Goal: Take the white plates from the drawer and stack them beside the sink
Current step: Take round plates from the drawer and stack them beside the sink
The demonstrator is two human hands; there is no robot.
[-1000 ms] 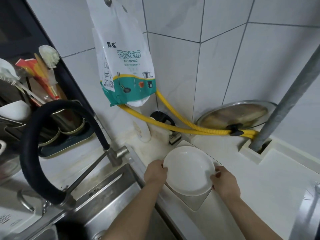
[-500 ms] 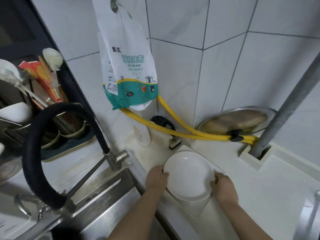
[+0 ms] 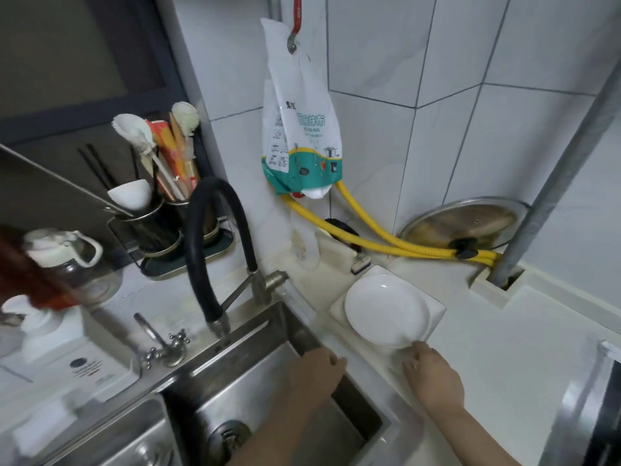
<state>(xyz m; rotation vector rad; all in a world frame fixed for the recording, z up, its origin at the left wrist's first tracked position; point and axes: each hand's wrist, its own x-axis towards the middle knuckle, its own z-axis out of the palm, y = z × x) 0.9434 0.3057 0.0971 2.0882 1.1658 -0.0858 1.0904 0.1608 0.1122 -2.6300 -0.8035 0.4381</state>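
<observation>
- The right hand (image 3: 433,376) reaches to the near edge of the round white plate (image 3: 386,312); its fingertips (image 3: 414,348) touch the rim, and the fingers look only loosely bent, but I cannot tell whether they pinch the rim or merely rest against it.
- The left hand (image 3: 316,371) holds nothing; it hangs over the right-hand wall of the sink (image 3: 235,391), fingers loosely curled, apart from the plate.
- The round white plate lies on a square white plate (image 3: 433,309), whose corners show beyond it at the back and the right.
- Both plates sit on the pale countertop (image 3: 504,358), just to the right of the sink's rim.
- Behind the plates, against the tiled wall, a yellow corrugated hose (image 3: 386,243) runs along the back of the counter.
- Right of the plates and further back, a metal pot lid (image 3: 470,223) with a black knob leans on the wall, beside a grey pipe (image 3: 554,183) that goes down through a slot in the counter.
- Above the plates a plastic bag of kitchen rags (image 3: 302,129) hangs from a hook.
- At the back of the sink, left of the plates, a black flexible faucet (image 3: 215,237) arches over the basin.
- Further left of the faucet stands a utensil holder (image 3: 161,213) with brushes, chopsticks and a white ladle.
- At the far left a glass jar (image 3: 67,260) with a white lid stands by the sink; that part of the view is blurred.
</observation>
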